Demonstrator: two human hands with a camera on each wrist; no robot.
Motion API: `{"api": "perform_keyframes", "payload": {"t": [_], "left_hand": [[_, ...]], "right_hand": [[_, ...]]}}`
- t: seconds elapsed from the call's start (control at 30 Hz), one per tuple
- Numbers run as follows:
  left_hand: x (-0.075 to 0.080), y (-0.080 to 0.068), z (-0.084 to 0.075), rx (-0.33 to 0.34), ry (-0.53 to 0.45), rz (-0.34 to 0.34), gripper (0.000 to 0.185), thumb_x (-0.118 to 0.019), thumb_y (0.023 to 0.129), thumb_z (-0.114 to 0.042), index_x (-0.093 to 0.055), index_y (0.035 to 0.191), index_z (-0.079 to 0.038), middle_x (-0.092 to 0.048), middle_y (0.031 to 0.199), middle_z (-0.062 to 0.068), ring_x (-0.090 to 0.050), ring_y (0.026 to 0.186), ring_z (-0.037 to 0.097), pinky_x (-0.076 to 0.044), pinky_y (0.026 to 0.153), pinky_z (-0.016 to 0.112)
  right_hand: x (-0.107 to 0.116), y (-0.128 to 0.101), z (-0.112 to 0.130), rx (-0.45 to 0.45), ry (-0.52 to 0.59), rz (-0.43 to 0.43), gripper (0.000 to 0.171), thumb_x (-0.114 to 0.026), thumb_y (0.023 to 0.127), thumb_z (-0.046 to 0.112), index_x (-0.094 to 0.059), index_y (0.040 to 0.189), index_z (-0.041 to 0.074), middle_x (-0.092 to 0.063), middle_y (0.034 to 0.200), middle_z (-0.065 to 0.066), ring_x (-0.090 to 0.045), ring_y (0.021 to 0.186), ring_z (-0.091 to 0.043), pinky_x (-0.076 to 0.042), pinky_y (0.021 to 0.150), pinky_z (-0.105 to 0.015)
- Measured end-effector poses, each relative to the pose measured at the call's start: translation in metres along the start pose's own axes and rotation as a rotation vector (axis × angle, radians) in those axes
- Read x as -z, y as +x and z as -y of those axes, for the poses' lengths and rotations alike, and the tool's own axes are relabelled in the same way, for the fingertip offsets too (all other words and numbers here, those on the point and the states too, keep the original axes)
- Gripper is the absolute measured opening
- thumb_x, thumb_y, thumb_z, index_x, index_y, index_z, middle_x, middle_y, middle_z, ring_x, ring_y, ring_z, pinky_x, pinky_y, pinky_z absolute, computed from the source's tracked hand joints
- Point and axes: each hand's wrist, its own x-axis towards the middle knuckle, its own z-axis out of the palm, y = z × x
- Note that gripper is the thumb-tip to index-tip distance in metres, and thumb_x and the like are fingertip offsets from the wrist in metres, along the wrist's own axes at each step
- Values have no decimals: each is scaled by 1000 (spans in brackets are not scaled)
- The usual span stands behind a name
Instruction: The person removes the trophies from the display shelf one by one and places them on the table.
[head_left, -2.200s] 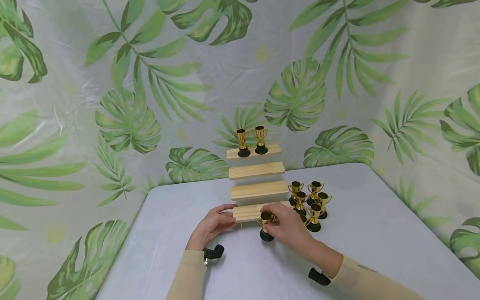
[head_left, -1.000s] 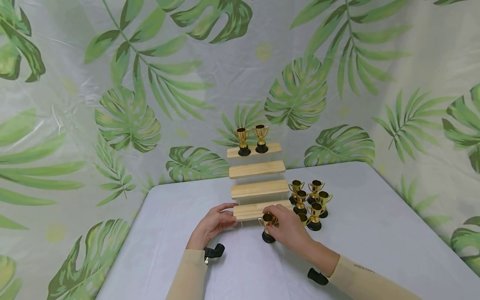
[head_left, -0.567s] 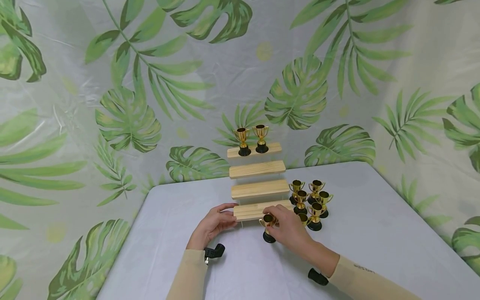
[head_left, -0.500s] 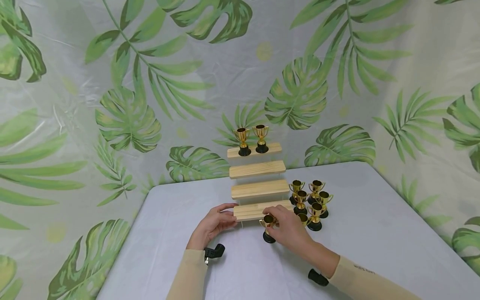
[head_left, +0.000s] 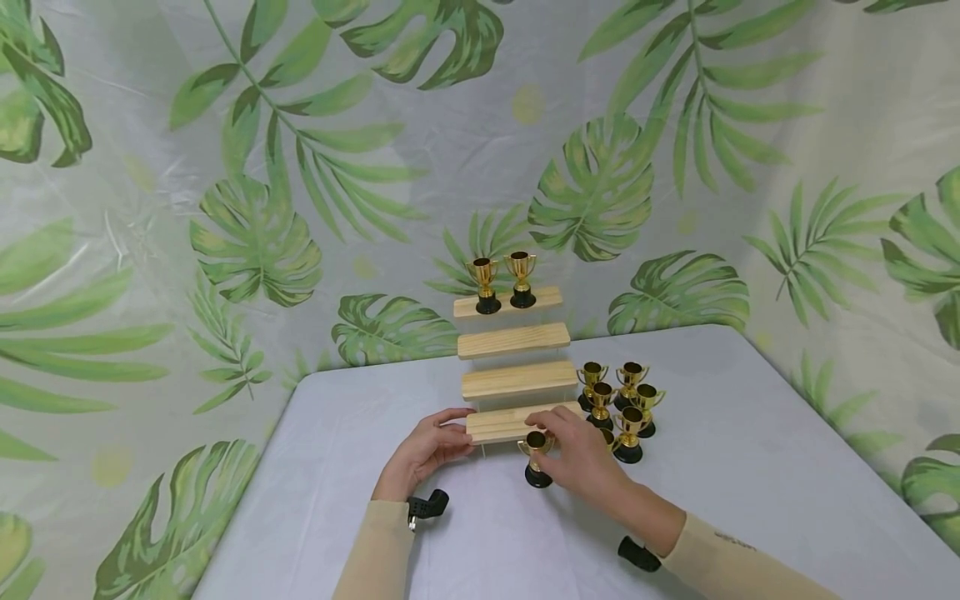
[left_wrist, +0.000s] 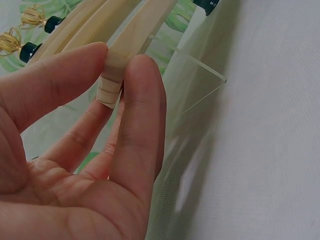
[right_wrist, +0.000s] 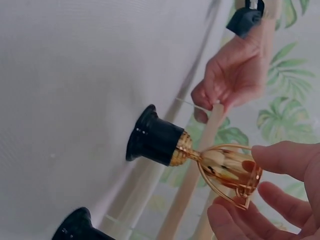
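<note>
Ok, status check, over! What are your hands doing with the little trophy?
Left hand pinching bottom shelf end. Right hand touching trophy, base on table. Trophy cluster close right.

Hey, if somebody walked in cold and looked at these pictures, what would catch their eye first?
Probably the right hand pinching the cup of a small gold trophy that stands on the table, just in front of the wooden stepped shelf. The left hand grips the left end of the lowest step. Next, two trophies on the top step, and a cluster of trophies on the table to the shelf's right.
</note>
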Motion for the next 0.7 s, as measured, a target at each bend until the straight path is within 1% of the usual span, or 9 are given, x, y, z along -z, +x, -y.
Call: {"api": "perform_keyframes", "payload": {"t": [0.13,0.23,0.4,0.5,0.6,0.7], "left_hand": [[0,0,0,-1,5,-5,62,-70,83,10,-51,142,3,-69,102,16,-71,86,23,-60,79,34],[0,0,0,-2,4,-9,61,-69,84,11,-51,142,3,-69,102,17,-71,86,24,-60,78,34],[0,0,0,-2,1,-3,62,-69,83,11,-51,142,3,-69,101,17,-71,85,24,-60,78,35],[0,0,0,-5,4,3,62,-70,83,10,-50,142,4,-69,101,17,-71,85,24,-60,79,35],[0,0,0,-3,3,0,62,-70,83,10,-51,142,3,-69,102,17,-71,85,24,-60,79,35],[0,0,0,0,6,-6,61,-69,84,10,-51,142,3,-69,102,17,-71,85,23,-60,79,34]], "right_hand": [[3,2,1,-4,-5,-19,49,-91,71,10,-69,113,20,-63,99,4,-64,82,-13,-54,66,-26],[7,3,4,-15,-2,-16,50,-91,71,12,-69,115,20,-64,101,5,-66,85,-14,-54,68,-27],[14,6,8,-28,10,-18,50,-91,73,15,-70,119,19,-63,101,6,-64,84,-15,-53,67,-26],[17,7,9,-33,46,-16,49,-90,75,14,-70,120,18,-62,102,6,-64,87,-17,-56,70,-28],[20,10,9,-30,68,-18,47,-88,77,12,-69,120,19,-63,106,6,-65,91,-16,-59,75,-30],[23,14,8,-11,79,-39,45,-87,78,10,-70,119,18,-65,107,6,-64,92,-13,-60,76,-33]]}}
